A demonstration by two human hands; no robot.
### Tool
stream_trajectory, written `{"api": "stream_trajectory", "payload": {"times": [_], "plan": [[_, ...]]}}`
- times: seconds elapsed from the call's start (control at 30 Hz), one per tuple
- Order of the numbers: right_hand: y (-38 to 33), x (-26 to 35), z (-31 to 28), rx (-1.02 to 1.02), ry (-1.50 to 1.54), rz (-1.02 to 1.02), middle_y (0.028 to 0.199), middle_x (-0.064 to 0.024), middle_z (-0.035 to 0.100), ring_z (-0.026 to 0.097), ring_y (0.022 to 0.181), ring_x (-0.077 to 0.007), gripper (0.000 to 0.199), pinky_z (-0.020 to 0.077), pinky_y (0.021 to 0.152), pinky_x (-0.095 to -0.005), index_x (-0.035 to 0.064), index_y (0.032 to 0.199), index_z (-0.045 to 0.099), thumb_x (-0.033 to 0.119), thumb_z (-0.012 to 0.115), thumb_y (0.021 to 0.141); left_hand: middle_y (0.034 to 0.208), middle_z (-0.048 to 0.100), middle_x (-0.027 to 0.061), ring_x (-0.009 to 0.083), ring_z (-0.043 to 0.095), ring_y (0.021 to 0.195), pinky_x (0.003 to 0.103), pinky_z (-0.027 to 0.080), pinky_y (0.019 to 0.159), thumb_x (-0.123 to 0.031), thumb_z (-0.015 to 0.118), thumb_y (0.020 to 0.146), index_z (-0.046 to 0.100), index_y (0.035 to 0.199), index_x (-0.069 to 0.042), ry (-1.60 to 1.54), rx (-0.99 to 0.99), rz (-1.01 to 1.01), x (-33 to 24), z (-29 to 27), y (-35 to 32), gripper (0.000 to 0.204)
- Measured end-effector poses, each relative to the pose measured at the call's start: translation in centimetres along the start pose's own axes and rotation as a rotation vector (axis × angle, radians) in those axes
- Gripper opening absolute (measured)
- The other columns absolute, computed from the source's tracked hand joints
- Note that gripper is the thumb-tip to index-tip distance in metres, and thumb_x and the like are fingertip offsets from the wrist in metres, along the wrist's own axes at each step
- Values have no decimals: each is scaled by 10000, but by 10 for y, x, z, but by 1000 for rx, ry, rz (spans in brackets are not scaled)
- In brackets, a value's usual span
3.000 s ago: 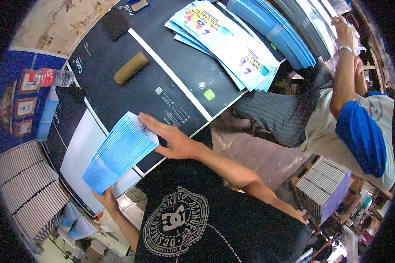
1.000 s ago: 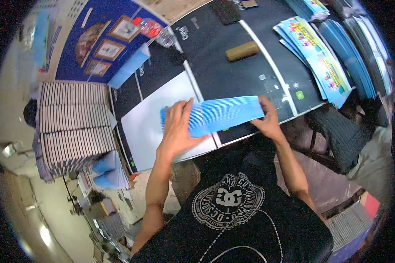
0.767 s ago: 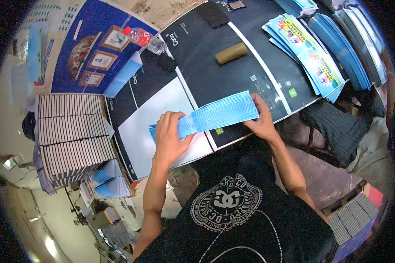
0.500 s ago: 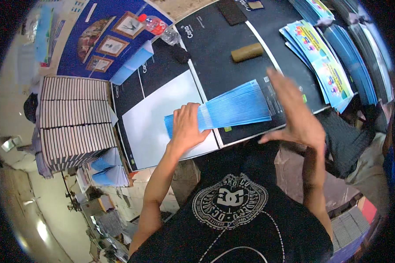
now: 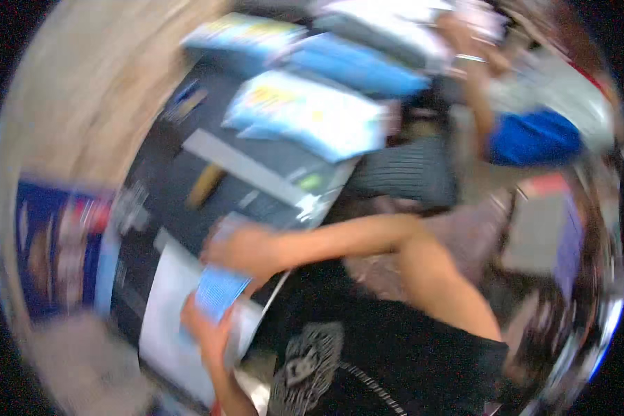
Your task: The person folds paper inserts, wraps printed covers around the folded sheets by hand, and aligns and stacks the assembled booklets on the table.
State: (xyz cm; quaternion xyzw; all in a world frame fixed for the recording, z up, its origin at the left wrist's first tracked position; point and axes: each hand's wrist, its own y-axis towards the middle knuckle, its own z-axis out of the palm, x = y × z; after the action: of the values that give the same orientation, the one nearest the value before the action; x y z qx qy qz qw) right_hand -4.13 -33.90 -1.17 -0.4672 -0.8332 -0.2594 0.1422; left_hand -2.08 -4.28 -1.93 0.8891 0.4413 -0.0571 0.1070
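A heavily motion-blurred view. At the far left edge stands a dark blue sign board [image 5: 48,249] bearing blurred red and pale framed patches. On the black desk [image 5: 187,173] a small bright green label [image 5: 312,182] sits near the desk's right edge, with a small white label [image 5: 306,206] just below it. Further back lie fanned stacks of blue-edged printed sheets with yellow and white patches [image 5: 305,114]; their detail is too blurred to tell.

Through heavy blur, one stack of light-blue paper sheets [image 5: 218,301], one white rectangular sheet [image 5: 166,312], one brown cylindrical block [image 5: 205,186] and two fanned piles of colourful printed leaflets [image 5: 305,114] can be counted on the dark bench [image 5: 256,187].
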Motion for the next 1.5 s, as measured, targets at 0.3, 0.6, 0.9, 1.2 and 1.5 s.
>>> {"api": "stream_trajectory", "payload": {"times": [0.3, 0.6, 0.9, 1.2, 1.5], "plan": [[7, 32, 58, -426, -292, -14, 1262, -178, 617, 511, 1274, -420, 881, 246, 1158, -650, 15, 1255, 630, 715, 697, 725, 1293, 571, 368, 516, 535, 1230, 511, 427, 1073, -459, 775, 806, 485, 1359, 148, -112, 205, -18, 28, 3, 16, 870], [-464, 91, -14, 86, 661, 1742, 1318, -182, 654, 592, 1258, -318, 559, 469, 1065, -450, 72, 1430, 535, 447, 490, 1018, 1277, 582, 374, 533, 548, 1197, 534, 437, 1049, -631, 713, 812, 469, 1370, 151, 99, 207, 1, -20, -24, 28, 991], [-652, 69, -76, 656, -44, 2046, 1045, -88, 761, 731, 807, -254, 297, 593, 675, -468, 124, 1095, 759, 303, 704, 864, 1232, 602, 288, 491, 565, 1129, 549, 438, 966, -510, 731, 848, 482, 1348, 53, 86, 73, 28, 0, 3, 27, 792], [-57, 114, -48, -201, 51, 149, 1230, -135, 613, 585, 1188, -290, 544, 464, 937, -423, 83, 1333, 579, 433, 667, 925, 1164, 594, 213, 407, 545, 1106, 523, 419, 895, -451, 786, 804, 515, 1262, 20, 106, 46, 77, 0, -11, 21, 710], [34, 27, 38, -26, -218, -141, 1185, -117, 620, 584, 1175, -282, 755, 392, 1048, -542, 50, 1314, 557, 607, 681, 820, 1109, 614, 180, 391, 560, 1079, 509, 416, 886, -304, 765, 825, 530, 1228, -11, 70, 92, 90, -15, -23, 24, 551]]}}
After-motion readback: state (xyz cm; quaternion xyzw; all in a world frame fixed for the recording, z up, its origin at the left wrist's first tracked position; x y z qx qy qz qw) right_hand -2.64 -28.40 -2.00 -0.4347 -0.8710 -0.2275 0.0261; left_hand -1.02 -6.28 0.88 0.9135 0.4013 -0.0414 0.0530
